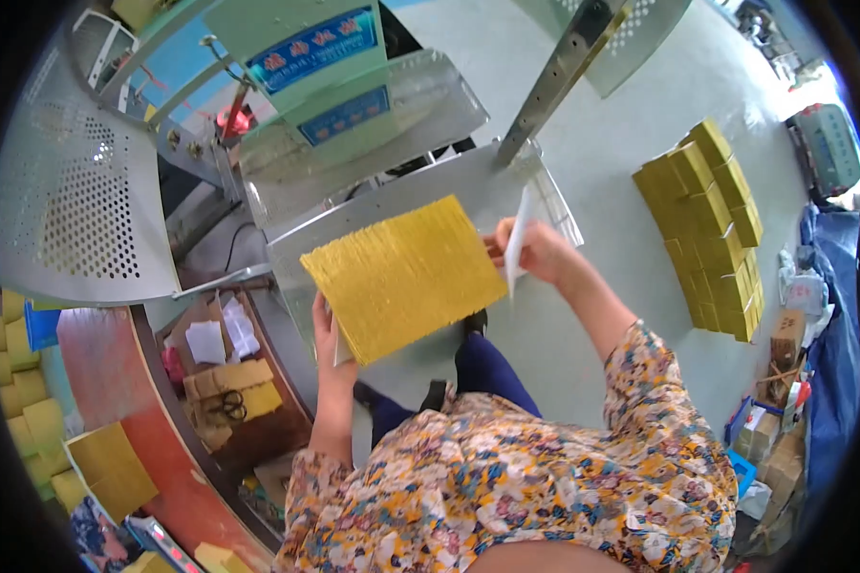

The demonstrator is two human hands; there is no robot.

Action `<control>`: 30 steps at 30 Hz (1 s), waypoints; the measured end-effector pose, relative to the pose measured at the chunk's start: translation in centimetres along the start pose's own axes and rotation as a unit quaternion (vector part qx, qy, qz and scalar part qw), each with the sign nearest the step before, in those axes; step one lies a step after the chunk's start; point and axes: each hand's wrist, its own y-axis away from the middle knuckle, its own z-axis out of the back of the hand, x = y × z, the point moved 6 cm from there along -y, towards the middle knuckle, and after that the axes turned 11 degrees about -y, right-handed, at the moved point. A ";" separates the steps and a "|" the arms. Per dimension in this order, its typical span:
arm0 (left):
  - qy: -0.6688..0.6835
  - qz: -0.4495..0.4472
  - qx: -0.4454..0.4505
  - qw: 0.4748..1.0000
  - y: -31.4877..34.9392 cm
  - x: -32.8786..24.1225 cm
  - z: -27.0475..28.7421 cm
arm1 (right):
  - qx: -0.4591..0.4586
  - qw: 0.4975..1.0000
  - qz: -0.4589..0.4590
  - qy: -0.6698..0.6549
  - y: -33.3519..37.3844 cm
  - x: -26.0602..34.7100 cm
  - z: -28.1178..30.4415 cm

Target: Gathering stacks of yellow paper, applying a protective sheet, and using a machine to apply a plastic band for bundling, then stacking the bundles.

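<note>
While left hand (pixel 329 329) is cupping left end of yellow stack (pixel 401 277), fingers half curled, right hand (pixel 543 253) is pinching white card (pixel 518 234) upright beside right end. Stack is hovering over metal table (pixel 440 181), contact unclear; no band showing, so seemingly unfinished. Farther right, bundled yellow blocks (pixel 702 234) are sitting on floor (pixel 592 172), looking done.

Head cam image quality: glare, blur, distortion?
Head view: blown-out glare at upper right, shine on the perforated metal panel; head view: white sheet at the right hand looks smeared; head view: red tabletop curves, corners black.
</note>
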 end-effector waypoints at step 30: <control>0.120 0.184 0.030 0.975 -2.1 1.5 -4.4 | -0.193 0.894 0.202 0.352 -2.4 2.2 5.3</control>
